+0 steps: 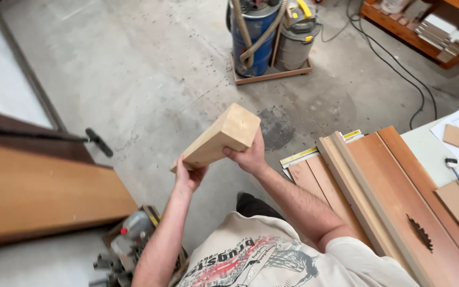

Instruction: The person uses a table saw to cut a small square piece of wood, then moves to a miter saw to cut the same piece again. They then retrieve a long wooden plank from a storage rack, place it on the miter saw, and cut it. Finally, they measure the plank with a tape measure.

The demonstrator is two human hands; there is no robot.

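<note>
I hold a thick pale wooden block (219, 138) up in front of me with both hands, its square end face tilted up and away. My left hand (188, 178) grips the lower near end from below. My right hand (249, 155) clasps the upper end from the right side, thumb on the block's near face. The block hangs in the air above the concrete floor, touching nothing else.
A table saw (399, 196) with a wooden sled and exposed blade (419, 234) stands at the right. A wooden bench top (38, 191) is at the left. A blue dust collector (253, 37) on a cart and shelves (426, 32) stand at the back. Tools (128, 244) lie on the floor.
</note>
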